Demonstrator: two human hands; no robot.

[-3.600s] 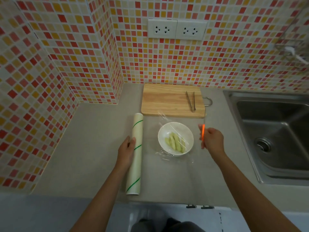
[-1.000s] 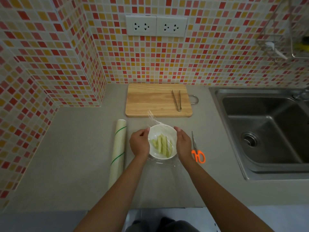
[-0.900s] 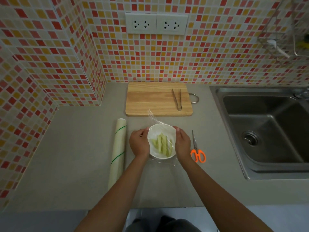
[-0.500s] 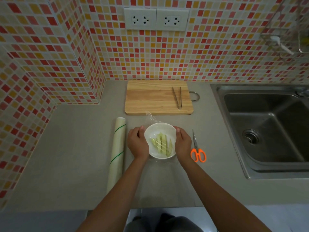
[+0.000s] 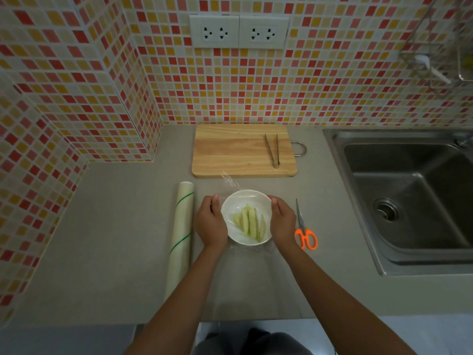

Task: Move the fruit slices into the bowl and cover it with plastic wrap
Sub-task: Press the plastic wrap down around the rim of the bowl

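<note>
White bowl [image 5: 231,235] of pale fruit slices [image 5: 248,223], between left hand [image 5: 210,222] and right hand [image 5: 283,221] cupping its sides: plastic wrap [image 5: 231,182] over rim, likely flimsy and clingy (loose corner beyond fingertips); press at rim.

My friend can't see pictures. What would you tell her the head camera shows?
Two hands, left and right, press plastic wrap around a white bowl of pale green fruit slices on a grey counter. A wrap roll lies left, orange scissors right, a cutting board with tongs behind.
</note>
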